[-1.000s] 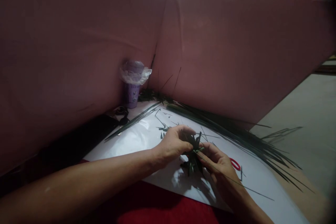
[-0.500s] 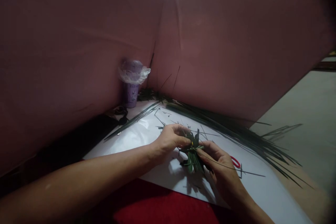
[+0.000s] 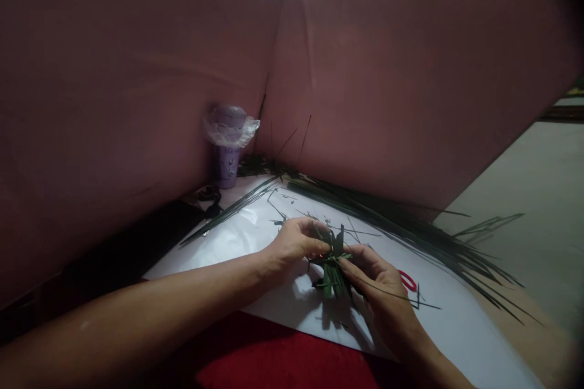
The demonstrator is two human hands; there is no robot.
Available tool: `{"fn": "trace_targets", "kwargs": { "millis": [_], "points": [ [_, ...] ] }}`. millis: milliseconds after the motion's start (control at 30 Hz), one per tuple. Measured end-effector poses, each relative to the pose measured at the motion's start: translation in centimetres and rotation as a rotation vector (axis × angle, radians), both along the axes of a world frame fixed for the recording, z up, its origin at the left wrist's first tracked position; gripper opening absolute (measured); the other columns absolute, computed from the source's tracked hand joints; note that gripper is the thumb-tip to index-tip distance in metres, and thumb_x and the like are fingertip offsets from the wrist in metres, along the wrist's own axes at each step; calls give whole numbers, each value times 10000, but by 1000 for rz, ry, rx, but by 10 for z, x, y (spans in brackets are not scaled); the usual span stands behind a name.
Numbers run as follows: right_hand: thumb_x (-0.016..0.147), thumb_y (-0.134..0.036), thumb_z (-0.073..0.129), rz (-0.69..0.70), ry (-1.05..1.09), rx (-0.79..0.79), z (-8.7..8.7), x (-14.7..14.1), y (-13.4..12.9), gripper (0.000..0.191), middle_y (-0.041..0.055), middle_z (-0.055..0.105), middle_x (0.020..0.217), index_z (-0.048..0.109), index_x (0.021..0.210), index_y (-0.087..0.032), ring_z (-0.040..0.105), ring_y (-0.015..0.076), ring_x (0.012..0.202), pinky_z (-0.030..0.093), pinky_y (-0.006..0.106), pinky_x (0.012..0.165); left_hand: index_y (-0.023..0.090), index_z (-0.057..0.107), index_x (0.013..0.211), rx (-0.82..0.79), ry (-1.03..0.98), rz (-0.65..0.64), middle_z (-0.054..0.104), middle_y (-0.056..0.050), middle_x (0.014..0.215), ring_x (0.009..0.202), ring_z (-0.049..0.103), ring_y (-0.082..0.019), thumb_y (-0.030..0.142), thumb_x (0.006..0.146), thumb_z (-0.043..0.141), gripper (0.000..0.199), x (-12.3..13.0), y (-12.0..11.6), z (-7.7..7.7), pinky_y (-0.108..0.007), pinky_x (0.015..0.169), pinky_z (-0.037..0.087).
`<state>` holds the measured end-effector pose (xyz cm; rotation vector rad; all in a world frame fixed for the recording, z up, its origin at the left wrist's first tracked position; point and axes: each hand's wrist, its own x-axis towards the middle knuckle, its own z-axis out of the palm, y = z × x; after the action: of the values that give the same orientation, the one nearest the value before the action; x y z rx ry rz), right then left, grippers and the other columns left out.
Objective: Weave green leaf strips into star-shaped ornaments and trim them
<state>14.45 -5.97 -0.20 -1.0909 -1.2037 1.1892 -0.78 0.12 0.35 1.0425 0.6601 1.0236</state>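
Over the white sheet (image 3: pixel 228 243), both hands hold a piece made of folded green leaf strips (image 3: pixel 333 279), with short ends fanning out above and below. My left hand (image 3: pixel 301 240) pinches its upper left side between thumb and fingers. My right hand (image 3: pixel 376 276) is closed on its right side, thumb and fingertips pressed together at the middle. A thin strip (image 3: pixel 422 304) trails out to the right past this hand. Just behind the right hand lies a red loop (image 3: pixel 407 281), perhaps a scissors handle; the rest of it is hidden.
Long green leaves (image 3: pixel 410 225) lie along the sheet's far right edge, and more (image 3: pixel 237 206) along its left edge. A purple tumbler (image 3: pixel 228 164) with clear plastic around it stands in the corner between pink panels (image 3: pixel 387 73). Leaf scraps are scattered behind my hands.
The trailing strip's right end has drawn in to the left. Both hands keep their grip with only slight finger movement, and the view has shifted a little.
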Motion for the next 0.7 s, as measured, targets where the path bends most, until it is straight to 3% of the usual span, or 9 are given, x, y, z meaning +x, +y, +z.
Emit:
{"fn": "trace_targets", "kwargs": {
  "millis": [467,700],
  "points": [
    [686,-316,762,-51,9,-17,2,-1,-1,238,13,674,822,646,864,-208,617,153,743,474,237,657,107,624,763,41,18,-37,608,-1,659,550,526,-79,125,540,690,233,-1,0,1,-213,552,386],
    [655,-307,772,-53,68,-91,4,-2,-1,253,18,688,821,642,846,-203,630,154,717,475,227,616,132,598,760,-50,-9,-77,590,11,612,452,506,-72,136,593,665,179,0,0,-3,-200,457,385]
  ]
}}
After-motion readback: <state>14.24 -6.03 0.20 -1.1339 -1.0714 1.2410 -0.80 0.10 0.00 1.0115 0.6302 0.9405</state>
